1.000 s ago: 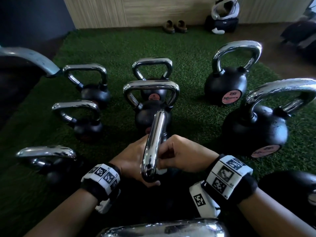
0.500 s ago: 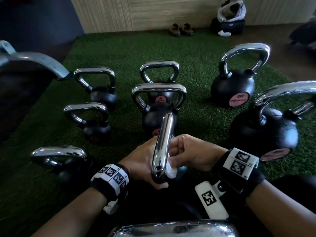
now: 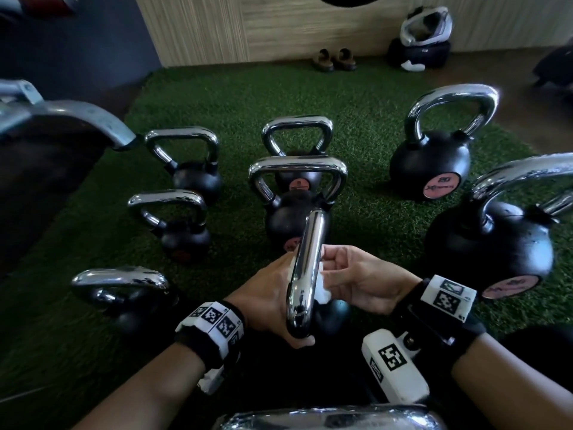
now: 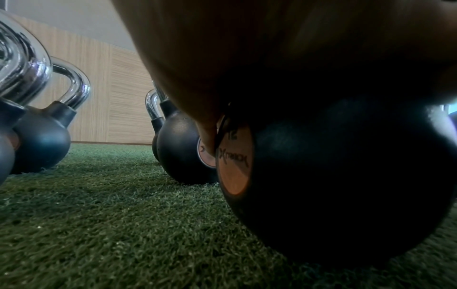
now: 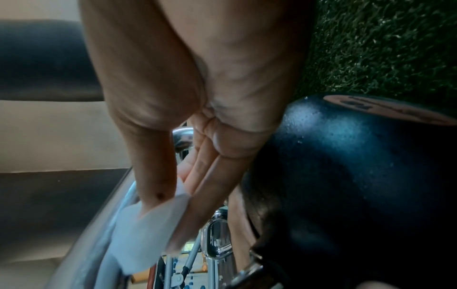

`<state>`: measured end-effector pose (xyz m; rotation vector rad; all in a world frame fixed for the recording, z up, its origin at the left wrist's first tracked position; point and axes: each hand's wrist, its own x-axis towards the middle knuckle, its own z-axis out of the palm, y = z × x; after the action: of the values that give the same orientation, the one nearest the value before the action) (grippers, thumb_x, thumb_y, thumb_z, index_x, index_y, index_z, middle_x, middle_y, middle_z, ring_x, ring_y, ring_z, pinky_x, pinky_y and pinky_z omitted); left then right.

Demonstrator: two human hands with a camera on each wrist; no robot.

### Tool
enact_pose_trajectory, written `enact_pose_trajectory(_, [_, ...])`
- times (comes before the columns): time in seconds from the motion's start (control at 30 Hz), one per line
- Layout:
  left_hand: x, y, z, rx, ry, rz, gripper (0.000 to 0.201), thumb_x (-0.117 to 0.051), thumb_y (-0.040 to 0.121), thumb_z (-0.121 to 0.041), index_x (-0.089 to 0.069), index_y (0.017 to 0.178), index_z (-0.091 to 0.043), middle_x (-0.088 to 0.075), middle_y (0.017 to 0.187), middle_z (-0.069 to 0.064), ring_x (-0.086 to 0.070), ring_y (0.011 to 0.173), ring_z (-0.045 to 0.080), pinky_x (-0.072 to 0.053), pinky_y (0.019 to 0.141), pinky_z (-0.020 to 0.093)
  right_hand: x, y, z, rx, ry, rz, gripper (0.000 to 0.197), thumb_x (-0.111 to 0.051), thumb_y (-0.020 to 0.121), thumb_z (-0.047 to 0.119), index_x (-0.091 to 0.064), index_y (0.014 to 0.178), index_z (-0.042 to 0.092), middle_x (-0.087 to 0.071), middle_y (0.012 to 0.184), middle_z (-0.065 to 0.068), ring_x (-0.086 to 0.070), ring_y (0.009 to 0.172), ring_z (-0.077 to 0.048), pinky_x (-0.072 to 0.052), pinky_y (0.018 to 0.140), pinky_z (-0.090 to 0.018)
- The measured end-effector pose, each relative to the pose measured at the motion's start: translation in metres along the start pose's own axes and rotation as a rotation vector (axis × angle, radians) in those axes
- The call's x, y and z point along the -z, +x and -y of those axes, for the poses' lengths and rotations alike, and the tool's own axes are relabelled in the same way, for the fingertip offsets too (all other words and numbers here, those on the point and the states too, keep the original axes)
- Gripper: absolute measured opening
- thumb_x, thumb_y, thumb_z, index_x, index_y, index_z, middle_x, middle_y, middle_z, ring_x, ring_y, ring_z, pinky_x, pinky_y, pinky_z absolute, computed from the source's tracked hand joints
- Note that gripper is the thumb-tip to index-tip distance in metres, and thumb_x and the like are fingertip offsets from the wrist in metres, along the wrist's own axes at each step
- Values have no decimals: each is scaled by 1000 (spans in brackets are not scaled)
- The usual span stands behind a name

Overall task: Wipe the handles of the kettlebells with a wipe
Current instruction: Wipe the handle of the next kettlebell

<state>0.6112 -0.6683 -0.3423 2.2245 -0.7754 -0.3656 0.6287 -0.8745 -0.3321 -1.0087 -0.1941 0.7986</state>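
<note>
The near kettlebell's chrome handle [image 3: 305, 274] points away from me in the head view. Its black body [image 4: 346, 185], with a pink label [image 4: 235, 162], sits on green turf [image 3: 372, 97]. My left hand [image 3: 269, 302] holds the handle from the left, with a fingertip curled under its near end. My right hand [image 3: 350, 274] is on the right side. It pinches a white wipe [image 3: 321, 285] against the chrome. In the right wrist view the thumb and fingers [image 5: 197, 205] press the wipe [image 5: 153, 230] onto the handle [image 5: 81, 254].
Several other black kettlebells with chrome handles stand around: two large ones on the right [image 3: 431, 169] [image 3: 493, 246], some ahead [image 3: 297, 193], smaller ones on the left [image 3: 173, 225]. Another handle [image 3: 331, 418] lies at the bottom edge. Shoes [image 3: 335, 60] and a helmet [image 3: 424, 26] sit by the far wall.
My right hand has loosened from a fist wrapped on the handle to a pinch with straighter fingers, and the white wipe now shows beside the chrome. My left hand keeps its hold.
</note>
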Motion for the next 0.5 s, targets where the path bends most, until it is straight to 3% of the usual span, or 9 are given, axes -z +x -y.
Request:
enact_pose_trajectory(0.07, [1,-2,-5,-28,22,-6,96,-83,49,-59,-43,132,-33,-47,147,1,-43,138,15,-33,118,28,0,0,4,20,-26,-32,83,-93,67,7,-44,130,-15,-47,115,-29,-63,82,-24,-60,73,-29])
enact_pose_trajectory(0.13, [5,-5,-10,-45,55,-29,86,-78,50,-61,-44,125,-39,-47,142,2,-44,132,15,-33,117,24,-2,1,10,83,-3,-126,68,-97,59,7,-58,113,-5,-54,110,-29,-66,82,-25,-60,71,-30])
enact_pose_trajectory(0.2, [6,-7,-11,-48,64,-58,88,-79,48,-62,-40,126,-50,-47,140,-10,-47,132,12,-35,117,24,-3,2,15,160,45,-229,50,-96,56,3,-61,91,8,-61,101,-26,-69,77,-25,-63,66,-30])
enact_pose_trajectory(0.3, [6,-5,-7,-69,46,-78,98,-93,49,-45,-34,126,-61,-40,136,-39,-45,131,-5,-34,115,16,-13,-4,19,220,-4,-315,34,-76,66,-10,-54,84,9,-69,85,-21,-72,64,-22,-61,55,-27])
enact_pose_trajectory(0.37, [6,-5,-5,-77,20,-68,117,-101,48,-30,-26,124,-77,-35,136,-50,-40,134,-12,-32,115,13,-20,-6,19,288,-109,-352,37,-79,64,-13,-55,80,9,-71,78,-19,-72,61,-21,-59,54,-27])
enact_pose_trajectory(0.43, [4,-4,-3,-72,14,-71,116,-95,46,-45,-24,134,-72,-41,140,-37,-43,138,2,-32,119,20,-22,-4,19,402,-282,-462,41,-88,61,-12,-57,76,11,-71,78,-19,-68,63,-24,-60,61,-33])
enact_pose_trajectory(0.5, [2,-4,0,-74,32,-78,113,-90,48,-53,-28,142,-49,-44,141,-17,-44,134,6,-28,118,13,-21,0,20,491,-503,-629,38,-91,61,-2,-58,73,15,-74,79,-13,-66,68,-24,-59,68,-43])
